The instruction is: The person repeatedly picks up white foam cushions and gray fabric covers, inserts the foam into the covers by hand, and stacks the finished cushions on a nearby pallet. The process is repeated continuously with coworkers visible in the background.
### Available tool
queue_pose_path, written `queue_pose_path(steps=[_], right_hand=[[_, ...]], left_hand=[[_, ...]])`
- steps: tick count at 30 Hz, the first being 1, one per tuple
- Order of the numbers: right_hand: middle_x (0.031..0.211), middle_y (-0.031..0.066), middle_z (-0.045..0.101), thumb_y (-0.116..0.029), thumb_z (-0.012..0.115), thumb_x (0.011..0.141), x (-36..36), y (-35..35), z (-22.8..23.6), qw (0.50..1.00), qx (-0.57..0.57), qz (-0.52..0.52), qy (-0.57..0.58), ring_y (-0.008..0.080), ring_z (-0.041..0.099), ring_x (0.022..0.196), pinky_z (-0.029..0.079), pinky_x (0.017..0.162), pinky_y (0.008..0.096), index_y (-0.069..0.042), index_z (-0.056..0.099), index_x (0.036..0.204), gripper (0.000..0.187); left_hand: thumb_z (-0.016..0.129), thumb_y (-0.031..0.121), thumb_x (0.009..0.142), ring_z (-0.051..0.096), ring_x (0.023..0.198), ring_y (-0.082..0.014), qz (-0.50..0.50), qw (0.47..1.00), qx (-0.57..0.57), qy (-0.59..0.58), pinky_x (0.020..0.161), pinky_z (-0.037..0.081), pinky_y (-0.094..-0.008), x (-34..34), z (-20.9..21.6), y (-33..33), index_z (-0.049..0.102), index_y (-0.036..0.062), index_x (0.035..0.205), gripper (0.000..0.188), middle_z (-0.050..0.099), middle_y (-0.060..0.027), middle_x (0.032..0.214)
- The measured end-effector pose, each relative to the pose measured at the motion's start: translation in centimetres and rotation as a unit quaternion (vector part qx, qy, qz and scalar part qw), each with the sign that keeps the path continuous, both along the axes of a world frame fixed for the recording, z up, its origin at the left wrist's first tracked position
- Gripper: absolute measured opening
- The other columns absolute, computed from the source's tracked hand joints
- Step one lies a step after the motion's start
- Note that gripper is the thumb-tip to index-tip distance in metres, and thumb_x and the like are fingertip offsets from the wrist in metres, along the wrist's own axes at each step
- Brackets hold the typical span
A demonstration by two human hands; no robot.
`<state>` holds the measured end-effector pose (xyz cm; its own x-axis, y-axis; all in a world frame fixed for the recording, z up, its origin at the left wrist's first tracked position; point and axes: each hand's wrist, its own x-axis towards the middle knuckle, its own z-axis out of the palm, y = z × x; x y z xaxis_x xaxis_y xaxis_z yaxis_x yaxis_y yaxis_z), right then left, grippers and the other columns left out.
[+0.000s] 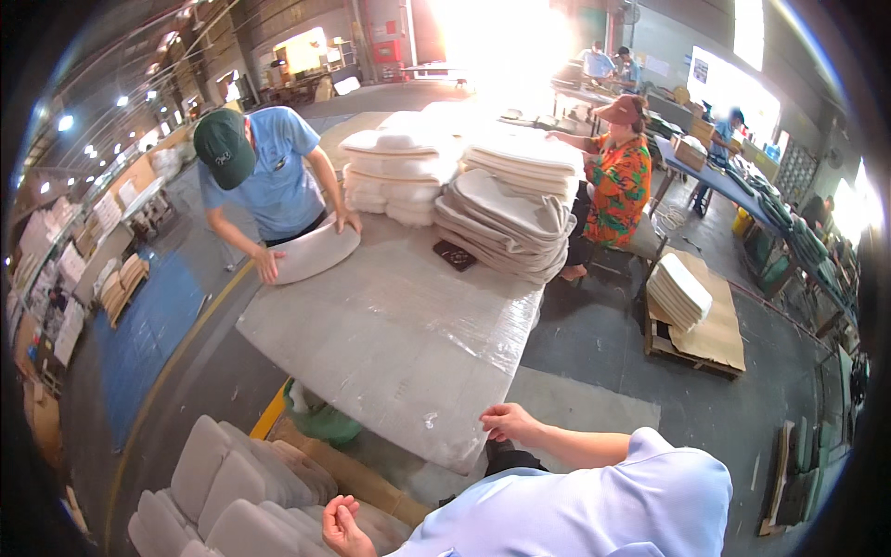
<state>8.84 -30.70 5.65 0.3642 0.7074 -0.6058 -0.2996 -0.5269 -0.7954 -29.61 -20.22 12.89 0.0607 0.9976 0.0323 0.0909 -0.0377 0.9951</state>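
Note:
My left hand is at the bottom, its fingers curled in and nothing visible in them. It is beside a stack of grey cushion-shaped pads. Over the near right corner of the plastic-covered table is my right hand, its fingers loosely bent and a little apart, with nothing seen in them. I cannot tell whether it touches the tabletop. Across the table on the left, a person in a dark cap and blue shirt holds a curved pale pad with both hands, at the table's edge.
Stacks of white pads and grey covers cover the table's far end. A dark flat object lies before them. Someone in a patterned shirt sits at the right. Beyond is a pallet with pads. A green bag is under the table.

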Motion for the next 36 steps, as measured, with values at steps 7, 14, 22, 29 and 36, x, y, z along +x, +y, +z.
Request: queue_pose_path(steps=[7,14,22,29,36], right_hand=[[0.091,0.0034,0.073,-0.031,0.075,0.099,16.2,0.4,2.0,0.978,0.087,-0.188,0.017,0.0165,0.07,0.076,0.058,0.071,0.0355,-0.009,0.069,0.114,0.026],[0.087,0.0023,0.069,-0.026,0.068,0.103,40.1,5.9,6.9,0.918,0.205,-0.336,-0.037,0.0149,0.066,0.069,0.054,0.059,0.0324,-0.012,0.066,0.111,0.016],[0.099,0.0,0.064,-0.029,0.066,0.1,65.5,12.0,13.7,0.816,0.208,-0.497,-0.208,0.0131,0.058,0.083,0.049,0.07,0.0372,-0.014,0.06,0.134,0.037],[0.148,0.0146,0.055,-0.044,0.077,0.089,75.4,17.2,17.0,0.81,0.159,-0.545,-0.149,0.0368,0.054,0.126,0.042,0.094,0.0618,-0.011,0.055,0.147,0.07],[0.148,0.0109,0.055,-0.054,0.083,0.083,75.2,21.5,19.6,0.877,0.142,-0.458,0.018,0.0348,0.055,0.129,0.032,0.112,0.067,-0.019,0.052,0.151,0.082]], left_hand=[[0.055,0.009,0.109,0.072,0.099,-0.0239,-0.031,0.997,-0.043,0.055,0.09,0.06,-0.0355,6.5,0.1,3.6,0.065,-0.0028,0.126,0.024,0.074,-0.0154,0.114],[0.056,0.011,0.109,0.071,0.102,-0.0234,-0.051,0.994,-0.082,0.052,0.092,0.059,-0.035,19.6,-1.6,5.5,0.064,-0.0016,0.129,0.025,0.073,-0.0142,0.118],[0.061,0.009,0.107,0.07,0.102,-0.0168,-0.203,0.973,-0.038,0.099,0.092,0.057,-0.031,33.1,-1.1,5.6,0.066,0.0014,0.134,0.028,0.075,-0.0102,0.118],[0.068,0.008,0.103,0.071,0.099,-0.0176,-0.122,0.975,-0.052,0.177,0.088,0.058,-0.032,32.6,-3.5,6.5,0.067,-0.0016,0.132,0.031,0.076,-0.0127,0.114],[0.066,0.008,0.103,0.071,0.102,-0.0187,-0.017,0.96,-0.11,0.257,0.09,0.058,-0.0323,31.0,-3.3,4.5,0.069,-0.003,0.129,0.028,0.076,-0.0147,0.115]])
